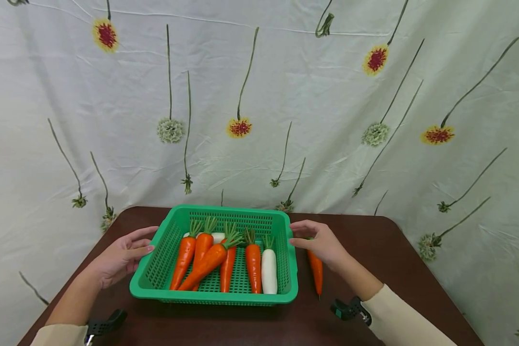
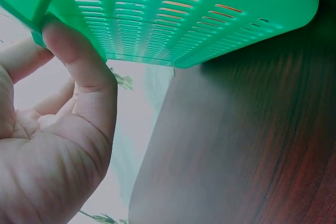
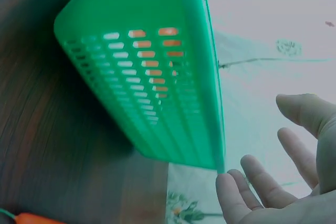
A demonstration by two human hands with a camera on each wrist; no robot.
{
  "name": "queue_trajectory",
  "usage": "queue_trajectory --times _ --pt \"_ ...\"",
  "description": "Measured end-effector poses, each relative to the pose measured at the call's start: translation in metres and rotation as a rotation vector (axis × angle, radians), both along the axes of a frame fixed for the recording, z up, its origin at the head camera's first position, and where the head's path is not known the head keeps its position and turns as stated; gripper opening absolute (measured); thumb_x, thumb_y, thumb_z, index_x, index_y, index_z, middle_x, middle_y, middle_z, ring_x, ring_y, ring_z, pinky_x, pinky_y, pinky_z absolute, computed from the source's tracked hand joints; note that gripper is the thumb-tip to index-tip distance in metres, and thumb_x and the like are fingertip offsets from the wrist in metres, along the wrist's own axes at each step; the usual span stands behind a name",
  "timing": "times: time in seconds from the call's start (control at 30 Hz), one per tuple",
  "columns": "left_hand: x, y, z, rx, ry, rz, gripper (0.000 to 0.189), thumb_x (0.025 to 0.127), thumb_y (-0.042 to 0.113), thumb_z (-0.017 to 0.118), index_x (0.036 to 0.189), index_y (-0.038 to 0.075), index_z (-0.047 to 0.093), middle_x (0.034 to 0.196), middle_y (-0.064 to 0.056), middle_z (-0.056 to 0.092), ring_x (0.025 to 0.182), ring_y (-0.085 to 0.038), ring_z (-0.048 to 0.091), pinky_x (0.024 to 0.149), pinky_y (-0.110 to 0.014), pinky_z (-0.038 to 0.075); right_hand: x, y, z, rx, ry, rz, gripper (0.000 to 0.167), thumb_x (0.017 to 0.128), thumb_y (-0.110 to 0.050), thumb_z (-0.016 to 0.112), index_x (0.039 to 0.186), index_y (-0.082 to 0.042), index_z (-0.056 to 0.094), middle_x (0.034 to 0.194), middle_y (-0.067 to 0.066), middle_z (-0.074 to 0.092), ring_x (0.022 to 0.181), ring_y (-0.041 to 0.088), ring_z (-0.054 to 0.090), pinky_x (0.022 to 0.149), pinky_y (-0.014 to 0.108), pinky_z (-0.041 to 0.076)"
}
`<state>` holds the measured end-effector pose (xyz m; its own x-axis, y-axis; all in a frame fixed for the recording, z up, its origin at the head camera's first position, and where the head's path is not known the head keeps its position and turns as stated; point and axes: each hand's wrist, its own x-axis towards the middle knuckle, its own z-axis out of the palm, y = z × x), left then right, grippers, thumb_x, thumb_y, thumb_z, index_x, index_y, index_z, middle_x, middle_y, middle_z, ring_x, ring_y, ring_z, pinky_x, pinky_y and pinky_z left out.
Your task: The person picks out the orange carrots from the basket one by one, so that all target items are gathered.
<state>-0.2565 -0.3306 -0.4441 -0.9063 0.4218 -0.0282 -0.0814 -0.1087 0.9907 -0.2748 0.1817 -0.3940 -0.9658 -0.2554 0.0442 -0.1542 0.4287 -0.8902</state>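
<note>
A green plastic basket [image 1: 216, 298] with slotted walls stands on the table. Inside it lie several orange carrots [image 1: 253, 266] with green tops and a white radish [image 1: 269, 271]; more white pieces show partly behind the carrots. My left hand [image 1: 123, 254] is at the basket's left side, its thumb touching the rim in the left wrist view, fingers loosely bent. On the other side, my right hand [image 1: 322, 240] has its fingers spread, with fingertips close to the right rim; whether they touch cannot be told. Beneath that hand lies another carrot [image 1: 315, 271], its top mostly hidden.
The dark brown table [image 1: 363, 240] has rounded back corners. A white cloth [image 1: 225, 86] with printed flowers hangs right behind it. Both wrists wear black straps, the right one [image 1: 350, 310] just above the tabletop.
</note>
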Motion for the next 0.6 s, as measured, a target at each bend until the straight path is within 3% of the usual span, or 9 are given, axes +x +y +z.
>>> queue_trajectory --times 0.23,0.6 --pt "0.0 0.002 0.001 -0.019 0.007 0.003 0.051 0.106 0.005 0.051 0.152 0.02 0.034 0.112 0.0 0.074 0.101 -0.022 0.077 0.086 -0.042 0.063 0.005 -0.013 0.01 -0.072 -0.078 0.054 0.043 0.092 -0.021 0.077 0.132 -0.01 0.067 0.138 0.016 0.065 0.123 0.027 0.062 0.107 0.049 0.051" --pt "-0.001 0.001 0.001 0.001 0.015 -0.009 0.053 0.106 0.002 0.051 0.153 0.017 0.031 0.115 -0.001 0.074 0.102 -0.022 0.076 0.087 -0.042 0.063 0.005 -0.035 0.013 -0.095 -0.145 0.13 0.045 0.091 -0.024 0.079 0.133 -0.015 0.067 0.14 0.008 0.064 0.131 0.031 0.057 0.11 0.054 0.047"
